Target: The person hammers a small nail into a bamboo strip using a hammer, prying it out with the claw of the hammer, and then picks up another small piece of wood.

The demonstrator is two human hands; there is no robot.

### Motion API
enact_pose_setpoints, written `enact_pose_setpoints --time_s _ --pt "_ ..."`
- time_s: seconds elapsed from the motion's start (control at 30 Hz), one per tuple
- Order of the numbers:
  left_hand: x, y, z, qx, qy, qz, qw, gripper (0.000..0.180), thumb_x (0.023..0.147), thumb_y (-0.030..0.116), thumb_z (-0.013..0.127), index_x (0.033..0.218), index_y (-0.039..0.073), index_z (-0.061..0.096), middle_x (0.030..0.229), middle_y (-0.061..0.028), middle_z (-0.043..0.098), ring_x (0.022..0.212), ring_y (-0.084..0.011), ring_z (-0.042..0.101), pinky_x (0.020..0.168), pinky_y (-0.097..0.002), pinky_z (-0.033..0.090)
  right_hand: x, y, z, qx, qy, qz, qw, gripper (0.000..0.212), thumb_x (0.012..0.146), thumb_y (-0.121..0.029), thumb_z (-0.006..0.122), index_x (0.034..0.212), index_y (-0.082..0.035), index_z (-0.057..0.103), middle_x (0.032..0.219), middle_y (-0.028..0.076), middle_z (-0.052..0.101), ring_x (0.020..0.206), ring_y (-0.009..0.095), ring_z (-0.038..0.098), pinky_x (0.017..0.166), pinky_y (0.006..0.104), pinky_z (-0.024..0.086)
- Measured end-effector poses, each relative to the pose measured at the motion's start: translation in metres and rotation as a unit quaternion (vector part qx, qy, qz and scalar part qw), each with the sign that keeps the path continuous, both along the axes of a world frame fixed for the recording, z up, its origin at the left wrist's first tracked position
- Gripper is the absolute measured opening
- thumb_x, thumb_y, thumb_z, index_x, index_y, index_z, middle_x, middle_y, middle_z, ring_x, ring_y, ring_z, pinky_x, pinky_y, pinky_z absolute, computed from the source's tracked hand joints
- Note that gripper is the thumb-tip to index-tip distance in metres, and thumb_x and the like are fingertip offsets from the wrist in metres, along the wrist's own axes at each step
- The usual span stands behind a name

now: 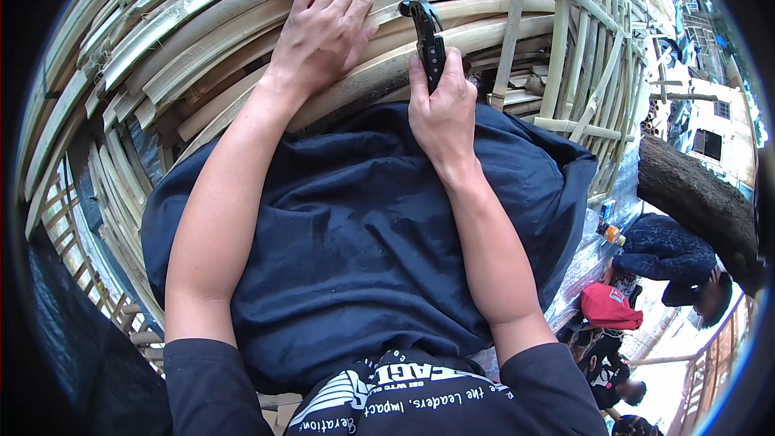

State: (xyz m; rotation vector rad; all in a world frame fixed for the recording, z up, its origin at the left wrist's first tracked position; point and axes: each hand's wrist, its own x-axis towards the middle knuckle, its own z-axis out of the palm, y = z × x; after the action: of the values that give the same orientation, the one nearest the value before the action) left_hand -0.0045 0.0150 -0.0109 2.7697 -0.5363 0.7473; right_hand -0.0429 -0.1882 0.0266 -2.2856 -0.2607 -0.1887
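Split bamboo strips [242, 12], pale and slightly curved, lie side by side across the far side of my lap. My left hand [321, 36] rests on them with its fingers curled over one strip and the thumb toward the right. In my right hand [444, 109] is a short black hammer-like multi-tool [432, 52], its handle dotted with silver rivets. Its curved head points away from me, just above the bamboo and apart from my left hand. The fingers around the handle are partly hidden. Dark blue cloth [347, 226] covers my lap beneath both forearms.
A bamboo lattice frame [577, 64] stands at the far right. Beyond it are a thick tree trunk [698, 202], a seated person in patterned dark trousers [662, 246], a red bag [611, 307] and an orange-labelled bottle [614, 235]. More people sit at the lower right.
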Motion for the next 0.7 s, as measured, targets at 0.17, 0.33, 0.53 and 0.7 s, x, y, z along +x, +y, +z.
enact_pose_setpoints --time_s 0.17,0.33,0.53,0.7 --pt "0.0001 -0.0002 -0.0002 0.001 -0.005 0.0 1.0 0.028 0.098 0.03 0.068 0.117 0.009 0.067 0.108 -0.0043 0.067 0.103 -0.0207 0.063 0.091 -0.0371 0.043 -0.0003 0.0009 0.0024 -0.001 0.009 -0.001 1.0 0.023 0.104 -0.017 0.066 0.101 0.001 0.051 0.076 0.026 0.069 0.075 0.05 0.07 0.063 0.0551 0.052" --pt "-0.0001 -0.0002 0.0008 0.003 -0.004 0.002 1.0 0.028 0.098 0.03 0.068 0.117 0.009 0.067 0.108 -0.0043 0.067 0.104 -0.0206 0.063 0.091 -0.0374 0.043 -0.0003 0.001 0.0017 -0.001 0.004 -0.001 1.0 0.024 0.104 -0.017 0.066 0.101 0.001 0.051 0.075 0.026 0.068 0.075 0.05 0.07 0.063 0.0548 0.052" --pt "0.0004 -0.0009 -0.0012 -0.014 -0.024 -0.009 1.0 0.025 0.097 0.027 0.069 0.113 0.008 0.064 0.105 -0.0044 0.064 0.102 -0.0228 0.062 0.09 -0.0385 0.043 -0.0005 0.0007 0.0014 0.002 -0.002 0.003 1.0 0.023 0.104 -0.017 0.066 0.101 0.001 0.051 0.074 0.026 0.068 0.075 0.05 0.07 0.063 0.0546 0.052" --pt "-0.0007 -0.0007 0.0006 0.009 0.001 0.003 1.0 0.03 0.099 0.031 0.067 0.119 0.008 0.067 0.109 -0.0048 0.067 0.105 -0.0208 0.063 0.092 -0.0373 0.043 -0.0005 0.0005 0.0032 0.004 0.013 -0.003 1.0 0.023 0.104 -0.017 0.066 0.101 0.001 0.052 0.074 0.026 0.068 0.075 0.049 0.07 0.063 0.0541 0.052"
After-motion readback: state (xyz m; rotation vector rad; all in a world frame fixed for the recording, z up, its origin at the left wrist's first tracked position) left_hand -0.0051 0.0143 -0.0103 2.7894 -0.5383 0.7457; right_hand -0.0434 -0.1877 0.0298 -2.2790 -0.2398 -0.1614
